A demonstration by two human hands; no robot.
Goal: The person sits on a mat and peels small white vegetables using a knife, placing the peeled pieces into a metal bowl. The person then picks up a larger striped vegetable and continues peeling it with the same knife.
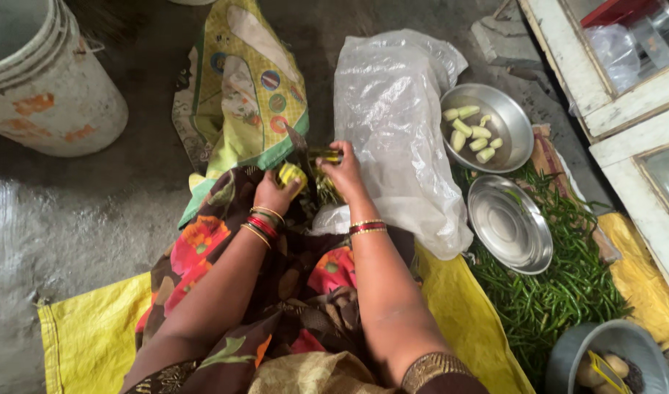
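Note:
My left hand (275, 191) grips a short yellow-green vegetable piece (291, 174). My right hand (344, 170) holds a second green piece (325, 155) just to the right of it. Between both hands an upright dark blade (302, 155) stands, and the pieces press against it. Both wrists wear red and gold bangles. Below my arms lies a floral cloth (203, 241) over my lap.
A steel bowl (512, 136) with several pale cut pieces sits at the right, an empty steel plate (511, 223) below it. A heap of green chillies (561, 292) lies on yellow sacking (94, 335). A white plastic bag (393, 124), a white bucket (50, 87) and a grey bowl (619, 343) surround me.

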